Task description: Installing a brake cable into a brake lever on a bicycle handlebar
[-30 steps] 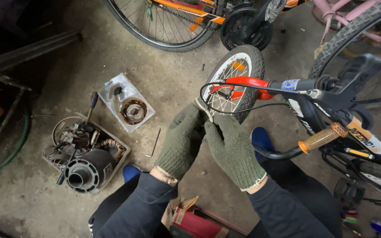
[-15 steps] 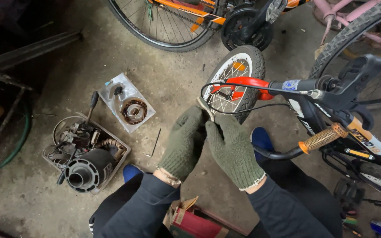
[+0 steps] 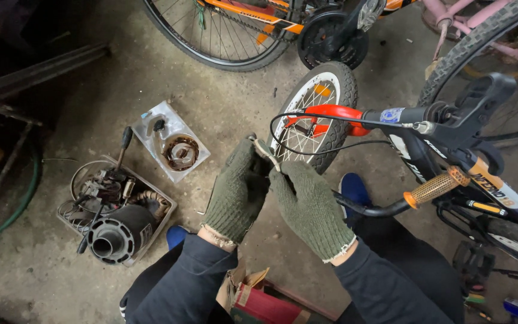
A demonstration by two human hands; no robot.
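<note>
Two hands: both wear green knit gloves and meet in the middle of the view, over the concrete floor (image 3: pixel 223 108).
Left hand (image 3: pixel 237 192): fingers curled, thumb and forefinger pinched on the lower end of a thin pale strip (image 3: pixel 266 153); clenched on it.
Right hand (image 3: pixel 308 204): fingertips closed on the same strip just below and right of the left hand's pinch; grasping it too.
Strip: short and slender, its long axis running from upper left to lower right; the free tip sticks up and left, past the left glove.
Nearer hand: both touch it; the left covers more of its length.
Black cable (image 3: pixel 307 117): loops just above the strip, close but, as far as can be told, apart from it.
Small bike wheel (image 3: pixel 316 114): right behind the hands, just beyond the strip's tip.
Orange handlebar grip (image 3: pixel 436 187): right of the right hand, well apart.
Motor parts tray (image 3: pixel 115 210): left of the left hand, apart.
</note>
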